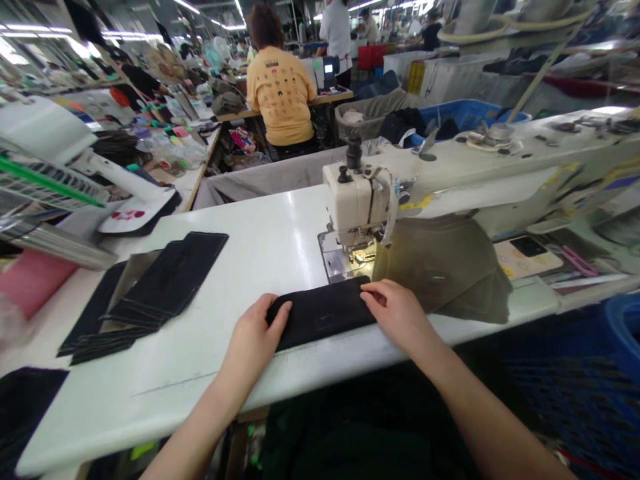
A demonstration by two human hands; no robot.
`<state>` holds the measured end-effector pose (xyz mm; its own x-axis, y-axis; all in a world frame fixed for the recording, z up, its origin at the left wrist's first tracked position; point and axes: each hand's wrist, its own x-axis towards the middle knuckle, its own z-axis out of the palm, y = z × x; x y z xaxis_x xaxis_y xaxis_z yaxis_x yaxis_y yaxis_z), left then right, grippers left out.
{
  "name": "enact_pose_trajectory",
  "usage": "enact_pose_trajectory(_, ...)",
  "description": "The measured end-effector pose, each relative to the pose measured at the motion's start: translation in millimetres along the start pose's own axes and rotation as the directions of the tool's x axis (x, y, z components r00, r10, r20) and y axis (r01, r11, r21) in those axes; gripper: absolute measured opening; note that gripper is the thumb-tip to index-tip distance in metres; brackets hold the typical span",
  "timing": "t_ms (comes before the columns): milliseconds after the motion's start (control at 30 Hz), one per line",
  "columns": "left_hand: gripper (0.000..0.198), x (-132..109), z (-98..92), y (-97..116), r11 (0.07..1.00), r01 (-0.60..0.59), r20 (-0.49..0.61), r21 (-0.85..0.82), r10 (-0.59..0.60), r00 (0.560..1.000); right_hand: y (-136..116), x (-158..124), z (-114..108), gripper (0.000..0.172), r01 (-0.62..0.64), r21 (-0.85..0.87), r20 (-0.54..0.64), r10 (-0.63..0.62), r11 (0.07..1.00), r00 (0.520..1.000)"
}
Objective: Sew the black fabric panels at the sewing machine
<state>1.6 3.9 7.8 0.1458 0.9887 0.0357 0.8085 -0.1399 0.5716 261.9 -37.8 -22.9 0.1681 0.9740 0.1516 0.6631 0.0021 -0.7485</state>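
A black fabric piece [323, 310] lies near the table's front edge, just before the sewing machine [357, 200]. My left hand [263, 320] grips its left end, thumb on top and fingers partly hidden behind it. At the upper right corner my right hand [393, 310] pinches the cloth between thumb and fingers, close to the lit needle plate [345, 260]. Olive-brown fabric pieces [445, 267] lie to the right of the needle, beneath the machine's arm. On the left of the table rests a fanned stack of black stitched pieces [170, 280], with a brownish one among them.
A phone [529, 247] and pink-handled scissors [579, 260] lie at the right of the table. A blue plastic basket [575, 400] stands below at right. A white lamp-like stand [125, 180] is at left. Ahead, a person in a yellow shirt [283, 97] sits facing away.
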Motion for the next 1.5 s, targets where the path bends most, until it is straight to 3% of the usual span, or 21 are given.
enact_pose_trajectory(200, 0.026, -5, 0.4, -6, 0.993, 0.091, -0.019, -0.070, -0.092, 0.996, 6, -2, -1, 0.029, 0.070, 0.000, -0.018, -0.070, 0.998, 0.997)
enact_pose_trajectory(400, 0.027, -8, 2.9, -8, 0.995, 0.058, -0.040, -0.076, -0.061, 0.997, 10, -4, 0, 0.037, 0.084, -0.013, -0.031, -0.084, 0.996, 0.996)
enact_pose_trajectory(700, 0.025, -6, 4.7, -10, 1.000, 0.011, -0.043, -0.026, -0.012, 0.999, 12, -3, 0, 0.034, 0.104, -0.055, -0.027, -0.106, 0.993, 0.994)
enact_pose_trajectory(800, 0.027, -8, 5.5, -8, 0.998, 0.007, -0.018, 0.057, -0.006, 1.000, 12, -4, 1, 0.034, 0.128, -0.086, -0.023, -0.130, 0.988, 0.991)
enact_pose_trajectory(900, 0.039, -11, 5.3, -5, 0.962, -0.060, -0.056, 0.265, 0.077, 0.995, 9, -4, -1, 0.031, 0.181, -0.207, -0.020, -0.189, 0.962, 0.982)
enact_pose_trajectory(967, 0.041, -13, 4.0, -5, 0.893, -0.228, -0.030, 0.387, 0.260, 0.965, 8, -3, -3, 0.030, 0.286, -0.287, -0.002, -0.299, 0.914, 0.954)
enact_pose_trajectory(1067, 0.040, -15, 0.8, -8, 0.736, -0.556, 0.178, 0.386, 0.532, 0.828, 12, 1, -8, 0.029, 0.512, -0.249, 0.088, -0.507, 0.822, 0.857)
enact_pose_trajectory(1100, 0.041, -15, -0.4, -10, 0.702, -0.613, 0.233, 0.361, 0.569, 0.789, 15, 1, -10, 0.030, 0.556, -0.220, 0.112, -0.546, 0.801, 0.830)
enact_pose_trajectory(1167, 0.040, -12, -2.6, -13, 0.683, -0.646, 0.276, 0.341, 0.584, 0.764, 19, 1, -12, 0.029, 0.582, -0.205, 0.128, -0.568, 0.787, 0.813)
enact_pose_trajectory(1333, 0.031, 22, -2.0, -7, 0.709, -0.601, 0.258, 0.368, 0.543, 0.799, 10, -8, -2, 0.027, 0.547, -0.307, 0.102, -0.544, 0.779, 0.833)
enact_pose_trajectory(1433, 0.027, 36, 9.5, 18, 0.705, -0.525, 0.187, 0.477, 0.502, 0.844, -5, -17, 11, 0.025, 0.478, -0.396, 0.071, -0.493, 0.784, 0.867)
enact_pose_trajectory(1500, 0.029, 32, 23.1, 38, 0.690, -0.529, 0.174, 0.493, 0.517, 0.838, -13, -22, 17, 0.024, 0.427, -0.428, 0.039, -0.456, 0.797, 0.889)
